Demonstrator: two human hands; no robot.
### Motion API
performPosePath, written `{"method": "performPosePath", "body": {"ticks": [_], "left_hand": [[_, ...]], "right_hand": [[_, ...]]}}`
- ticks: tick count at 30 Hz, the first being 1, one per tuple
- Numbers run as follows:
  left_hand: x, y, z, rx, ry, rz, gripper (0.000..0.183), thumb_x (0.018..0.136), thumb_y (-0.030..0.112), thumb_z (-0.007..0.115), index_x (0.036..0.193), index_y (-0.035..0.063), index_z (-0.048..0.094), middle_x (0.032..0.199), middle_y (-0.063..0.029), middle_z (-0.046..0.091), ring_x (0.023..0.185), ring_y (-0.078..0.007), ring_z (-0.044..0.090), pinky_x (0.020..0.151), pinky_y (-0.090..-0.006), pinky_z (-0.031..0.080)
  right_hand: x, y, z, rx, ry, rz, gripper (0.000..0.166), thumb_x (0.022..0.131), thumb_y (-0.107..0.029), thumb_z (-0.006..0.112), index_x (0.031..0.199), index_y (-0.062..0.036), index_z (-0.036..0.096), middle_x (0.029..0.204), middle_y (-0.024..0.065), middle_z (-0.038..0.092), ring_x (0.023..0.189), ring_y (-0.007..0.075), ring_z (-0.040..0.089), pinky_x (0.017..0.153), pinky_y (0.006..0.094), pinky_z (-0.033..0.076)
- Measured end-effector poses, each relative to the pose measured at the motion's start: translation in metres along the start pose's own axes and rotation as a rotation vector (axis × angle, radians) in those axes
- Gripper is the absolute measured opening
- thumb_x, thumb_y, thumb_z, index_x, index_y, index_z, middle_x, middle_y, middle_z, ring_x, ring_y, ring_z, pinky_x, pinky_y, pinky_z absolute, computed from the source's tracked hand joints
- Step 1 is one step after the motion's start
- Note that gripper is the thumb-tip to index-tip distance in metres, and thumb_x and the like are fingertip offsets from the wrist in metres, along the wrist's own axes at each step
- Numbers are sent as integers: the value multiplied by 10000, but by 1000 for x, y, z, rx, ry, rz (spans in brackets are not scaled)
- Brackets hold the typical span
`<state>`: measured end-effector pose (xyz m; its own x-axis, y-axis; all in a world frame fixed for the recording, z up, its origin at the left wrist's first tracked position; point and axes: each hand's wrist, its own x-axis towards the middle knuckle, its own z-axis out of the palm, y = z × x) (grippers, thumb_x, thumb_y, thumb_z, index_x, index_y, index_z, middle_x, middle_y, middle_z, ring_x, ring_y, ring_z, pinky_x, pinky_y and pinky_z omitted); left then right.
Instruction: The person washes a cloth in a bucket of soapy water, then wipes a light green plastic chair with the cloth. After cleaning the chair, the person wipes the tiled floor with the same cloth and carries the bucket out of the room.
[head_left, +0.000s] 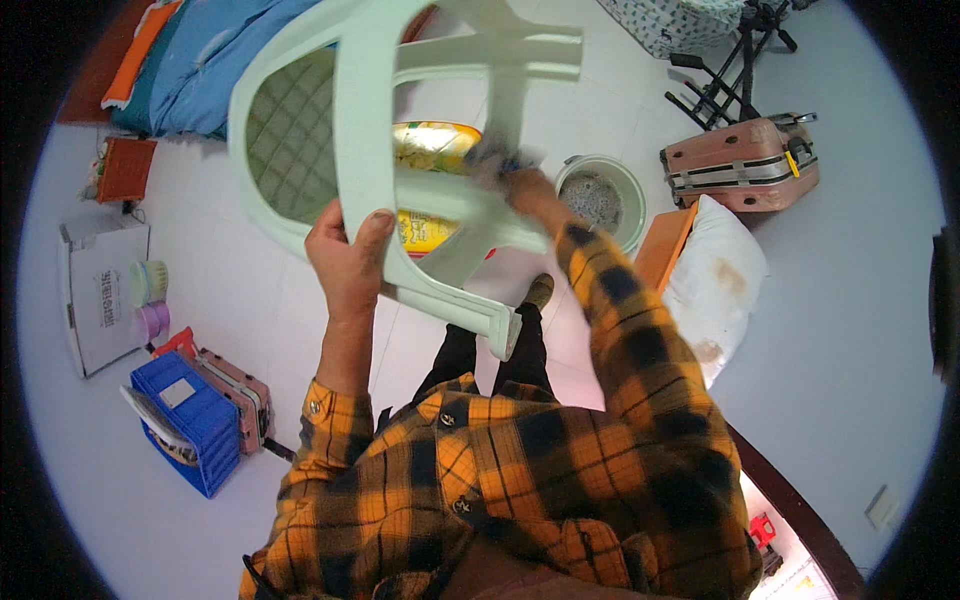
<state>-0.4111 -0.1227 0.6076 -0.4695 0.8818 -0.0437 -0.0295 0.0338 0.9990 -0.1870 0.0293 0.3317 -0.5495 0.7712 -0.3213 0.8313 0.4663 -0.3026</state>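
A pale green plastic chair (365, 127) is held up on its side, its legs pointing right. My left hand (349, 259) grips its frame, with the thumb over the near edge. My right hand (534, 196) is at the chair's legs, closed on a greyish cloth (499, 159) that is blurred, as is the leg beside it. Just right of that hand stands a pale green bucket (639, 196) holding foamy liquid. Behind the chair, partly hidden, lies a yellow printed package (442, 142).
At right are a pink suitcase (739, 165), a black folding stand (739, 67), an orange board (666, 244) and a stained white pillow (724, 281). At left are a bed with blue bedding (202, 67), a white box (105, 292) and a blue storage bag (195, 420).
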Motion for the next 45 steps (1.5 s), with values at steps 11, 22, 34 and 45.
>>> {"method": "performPosePath", "body": {"ticks": [11, 22, 34, 45], "left_hand": [[-8, -8, -10, 277, 11, -39, 239, 669, 190, 719, 734, -15, 615, 632, -20, 559, 608, -95, 441, 559, -245, 381], [-36, -49, -11, 361, 47, 80, 223, 811, 123, 509, 940, -54, 555, 877, -63, 578, 770, -110, 516, 714, -247, 429], [-49, -60, -12, 451, 40, 161, 213, 799, 93, 454, 923, -51, 550, 808, -34, 565, 714, -91, 505, 654, -215, 420], [-62, -71, -25, 404, 87, 186, 441, 809, 439, 518, 794, 0, 480, 599, -9, 408, 454, -75, 394, 396, -199, 320]], "right_hand": [[-73, -6, -12, -176, -338, -37, 208, 725, -63, 513, 887, -15, 635, 939, 199, 620, 848, 351, 606, 724, 417, 493], [-62, -99, -58, 230, -165, -356, 318, 743, -108, 536, 1050, -30, 563, 880, 158, 621, 667, 320, 607, 622, 407, 490], [-100, -31, -14, -66, -218, -293, 244, 767, -80, 477, 984, -78, 588, 873, 129, 608, 839, 265, 607, 704, 396, 498], [-99, -71, -105, 1260, -489, -50, 361, 753, -130, 577, 1076, 29, 550, 975, 219, 610, 881, 211, 609, 772, 343, 492]]}}
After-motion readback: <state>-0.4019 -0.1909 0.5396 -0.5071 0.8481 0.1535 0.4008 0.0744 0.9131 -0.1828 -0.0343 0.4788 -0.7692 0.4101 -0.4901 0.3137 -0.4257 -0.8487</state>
